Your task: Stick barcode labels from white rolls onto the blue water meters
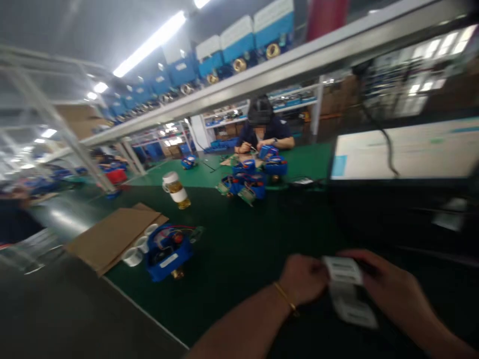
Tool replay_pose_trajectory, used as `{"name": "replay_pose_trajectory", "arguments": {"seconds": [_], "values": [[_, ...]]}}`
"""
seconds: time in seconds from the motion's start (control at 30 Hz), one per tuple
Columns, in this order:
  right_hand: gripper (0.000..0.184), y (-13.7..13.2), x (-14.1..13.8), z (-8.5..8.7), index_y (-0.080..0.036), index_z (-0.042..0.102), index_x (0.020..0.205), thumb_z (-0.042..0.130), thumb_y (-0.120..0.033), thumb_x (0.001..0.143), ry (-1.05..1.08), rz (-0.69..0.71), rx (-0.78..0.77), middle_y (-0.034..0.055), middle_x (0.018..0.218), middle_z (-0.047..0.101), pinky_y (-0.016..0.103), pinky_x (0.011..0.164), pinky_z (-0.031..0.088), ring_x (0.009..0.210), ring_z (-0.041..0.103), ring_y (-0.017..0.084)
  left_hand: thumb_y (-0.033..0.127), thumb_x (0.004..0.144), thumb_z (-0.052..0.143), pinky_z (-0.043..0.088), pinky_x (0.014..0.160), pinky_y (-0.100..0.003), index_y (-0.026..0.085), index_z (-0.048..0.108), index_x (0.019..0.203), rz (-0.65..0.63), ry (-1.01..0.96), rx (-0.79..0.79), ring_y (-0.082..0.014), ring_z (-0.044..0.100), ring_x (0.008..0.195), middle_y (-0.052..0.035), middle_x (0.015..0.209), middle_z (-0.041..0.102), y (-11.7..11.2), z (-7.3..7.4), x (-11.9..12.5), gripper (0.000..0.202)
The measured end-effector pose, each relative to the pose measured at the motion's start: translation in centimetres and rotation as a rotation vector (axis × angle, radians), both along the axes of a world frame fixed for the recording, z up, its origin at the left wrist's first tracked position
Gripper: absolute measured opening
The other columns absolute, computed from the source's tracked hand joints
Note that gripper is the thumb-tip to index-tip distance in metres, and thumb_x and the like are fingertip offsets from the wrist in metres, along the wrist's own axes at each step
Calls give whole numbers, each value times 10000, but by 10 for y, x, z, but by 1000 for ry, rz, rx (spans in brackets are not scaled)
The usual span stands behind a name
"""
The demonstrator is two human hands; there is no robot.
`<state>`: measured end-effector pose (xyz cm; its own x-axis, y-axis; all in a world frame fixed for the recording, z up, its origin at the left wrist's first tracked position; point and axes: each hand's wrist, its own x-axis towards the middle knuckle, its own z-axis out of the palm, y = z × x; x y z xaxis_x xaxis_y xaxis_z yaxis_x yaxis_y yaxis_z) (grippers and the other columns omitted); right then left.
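Note:
My left hand [304, 278], with a gold bangle at the wrist, is closed on the upper end of a white strip of printed labels [348, 291]. My right hand [389, 289] holds the same strip from the right side, its fingers curled behind it. The strip hangs down between the hands, blurred by motion, above the dark green mat [239, 249]. A blue device [168, 251] with red wires and a brass fitting lies on the mat to the left of my hands.
A cardboard sheet [114, 234] and small white cups [139, 248] lie at the left by the blue device. A bottle [175, 189] stands further back. A pile of blue devices [254, 179] sits before a seated person [264, 132]. A screen [407, 149] stands at right.

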<state>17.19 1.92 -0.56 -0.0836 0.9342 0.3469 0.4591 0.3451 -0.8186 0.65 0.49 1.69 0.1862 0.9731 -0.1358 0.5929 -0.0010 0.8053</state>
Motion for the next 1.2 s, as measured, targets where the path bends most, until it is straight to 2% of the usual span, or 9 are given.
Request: {"name": "replay_pose_trajectory", "arguments": {"seconds": [0.1, 0.17, 0.37, 0.53, 0.73, 0.9, 1.07, 1.13, 1.2], "values": [[227, 0, 3, 7, -210, 626, 778, 540, -399, 687, 123, 139, -251, 60, 773, 650, 318, 597, 502, 710, 620, 241, 259, 807, 399, 313, 481, -193, 106, 681, 785, 1, -69, 30, -102, 467, 556, -7, 627, 586, 11, 6, -3, 321], [221, 4, 0, 9, -192, 608, 715, 534, -400, 699, 127, 160, -304, 43, 683, 629, 300, 547, 476, 632, 602, 221, 241, 799, 397, 327, 508, -201, 104, 669, 780, -7, -86, 41, -112, 495, 589, -15, 658, 600, 17, 5, -5, 306], [156, 5, -3, 14, -185, 615, 786, 517, -301, 747, 247, 44, -64, 29, 777, 625, 263, 606, 474, 706, 591, 181, 374, 808, 422, 331, 464, -207, 130, 670, 725, -92, -86, 1, -120, 518, 518, -7, 592, 599, 13, 7, -4, 357], [132, 6, -1, 11, -173, 607, 752, 553, -288, 713, 207, 172, -211, 29, 702, 618, 268, 546, 480, 638, 597, 189, 275, 815, 405, 367, 505, -213, 118, 668, 818, 5, -69, 40, -138, 557, 597, -35, 685, 638, 14, 8, -4, 307], [124, 1, -3, 16, -199, 605, 833, 503, -244, 779, 249, 59, -17, 25, 795, 615, 270, 603, 480, 706, 592, 175, 309, 811, 440, 416, 519, -212, 138, 682, 817, -96, -109, 9, -140, 589, 588, -20, 683, 659, 10, 11, -1, 296], [107, 3, -2, 15, -183, 595, 797, 547, -274, 771, 179, 179, -190, 22, 732, 616, 271, 567, 485, 667, 599, 184, 235, 817, 428, 465, 609, -237, 130, 670, 880, 35, -145, 70, -164, 625, 712, -51, 793, 683, 11, 15, -2, 272], [103, 4, -3, 16, -193, 601, 795, 504, -227, 792, 184, 43, 15, 23, 765, 610, 266, 593, 461, 674, 581, 166, 269, 806, 463, 476, 626, -246, 156, 683, 883, -142, -141, 10, -158, 628, 672, -29, 764, 690, 10, 13, -1, 259], [105, 4, -4, 16, -191, 596, 817, 505, -234, 789, 221, 49, -4, 27, 773, 608, 262, 590, 460, 683, 580, 167, 270, 809, 457, 473, 623, -238, 151, 681, 881, -162, -142, 24, -154, 626, 675, -26, 763, 688, 10, 11, -1, 263], [107, 4, -4, 16, -182, 589, 809, 524, -261, 778, 230, 111, -106, 25, 732, 607, 250, 544, 453, 640, 576, 165, 239, 804, 455, 471, 619, -231, 138, 673, 877, -83, -145, 53, -153, 626, 683, -30, 759, 685, 11, 9, -2, 252]]}}
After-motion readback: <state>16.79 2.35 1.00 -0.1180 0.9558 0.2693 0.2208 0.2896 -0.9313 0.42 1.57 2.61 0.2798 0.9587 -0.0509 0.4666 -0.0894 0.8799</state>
